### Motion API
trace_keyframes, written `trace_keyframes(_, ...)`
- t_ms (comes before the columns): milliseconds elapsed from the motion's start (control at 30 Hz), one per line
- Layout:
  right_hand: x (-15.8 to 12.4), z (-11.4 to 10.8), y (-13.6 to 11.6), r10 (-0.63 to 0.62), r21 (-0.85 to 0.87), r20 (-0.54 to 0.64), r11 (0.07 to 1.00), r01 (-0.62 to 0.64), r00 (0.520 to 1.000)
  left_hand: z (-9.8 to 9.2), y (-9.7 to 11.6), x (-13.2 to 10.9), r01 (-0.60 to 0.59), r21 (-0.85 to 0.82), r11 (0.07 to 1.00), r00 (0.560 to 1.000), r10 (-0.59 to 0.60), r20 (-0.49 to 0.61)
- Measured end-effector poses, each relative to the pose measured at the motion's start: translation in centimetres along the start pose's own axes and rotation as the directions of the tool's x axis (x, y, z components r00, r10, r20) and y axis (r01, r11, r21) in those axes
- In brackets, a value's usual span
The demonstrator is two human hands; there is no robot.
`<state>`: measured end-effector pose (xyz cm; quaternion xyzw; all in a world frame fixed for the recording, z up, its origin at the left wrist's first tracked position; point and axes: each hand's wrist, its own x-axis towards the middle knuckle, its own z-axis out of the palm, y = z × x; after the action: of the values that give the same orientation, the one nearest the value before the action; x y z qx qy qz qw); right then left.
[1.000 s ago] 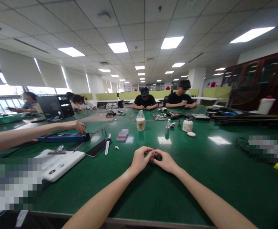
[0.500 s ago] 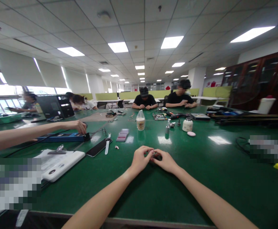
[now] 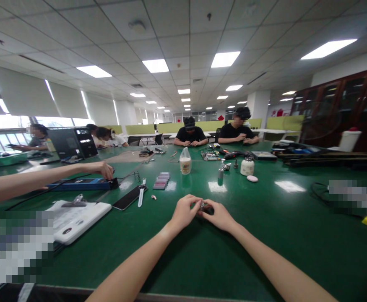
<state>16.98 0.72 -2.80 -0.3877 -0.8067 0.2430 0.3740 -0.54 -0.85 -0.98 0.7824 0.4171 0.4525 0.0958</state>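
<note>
Just above the green table (image 3: 183, 247), my left hand (image 3: 186, 211) and my right hand (image 3: 217, 214) meet with bent fingers. Between their fingertips is a small silvery metal piece (image 3: 202, 205), mostly covered by the fingers; its kind I cannot make out. Both hands are closed around it. Farther out stand a small grey metal cylinder (image 3: 220, 173) and a white jar (image 3: 247, 166), with a pale pink round lid (image 3: 252, 178) lying by the jar. A cup in a clear plastic bag (image 3: 185, 164) is straight ahead.
To the left lie a phone (image 3: 126, 198), a white-strapped watch (image 3: 142, 193), an earbud (image 3: 153, 197) and a clipboard (image 3: 82, 218). Another person's arm (image 3: 60, 172) reaches to a blue device (image 3: 82, 184). Two people sit opposite, near circuit boards (image 3: 211, 155). Cables (image 3: 320, 191) lie right.
The view has tilted slightly. My hands stay together in nearly the same place, and a bit more of the metal piece shows between the fingers.
</note>
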Motion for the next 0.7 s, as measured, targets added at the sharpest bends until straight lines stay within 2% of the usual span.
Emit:
trace_keyframes(100,0.0,0.0,0.1,0.001,0.002,0.003,1.0,-0.001,1.0,-0.3,0.1,0.2,-0.01,0.04,0.999,1.0,0.01,-0.004)
trace_keyframes(233,0.0,0.1,0.4,0.01,0.001,0.003,1.0,-0.01,1.0,-0.4,0.1,0.5,-0.004,0.071,0.997,0.997,0.009,-0.072)
trace_keyframes(400,-0.1,0.1,0.2,-0.002,0.003,-0.006,1.0,0.002,1.0,-0.2,0.1,0.7,0.092,-0.02,0.996,0.992,-0.093,-0.082)
trace_keyframes(533,-0.1,-0.1,0.0,0.008,-0.005,-0.004,1.0,-0.008,1.0,-0.1,0.1,0.8,0.059,-0.12,0.991,0.996,-0.066,-0.057)
trace_keyframes(600,-0.1,-0.1,-0.1,0.018,-0.008,-0.001,1.0,-0.018,1.0,-0.3,0.1,1.1,0.026,-0.14,0.99,0.995,-0.039,-0.09)
trace_keyframes(700,-0.1,-0.1,-0.2,0.021,-0.008,-0.008,1.0,-0.021,1.0,-1.1,-0.4,1.4,0.02,-0.125,0.992,0.98,-0.044,-0.195)
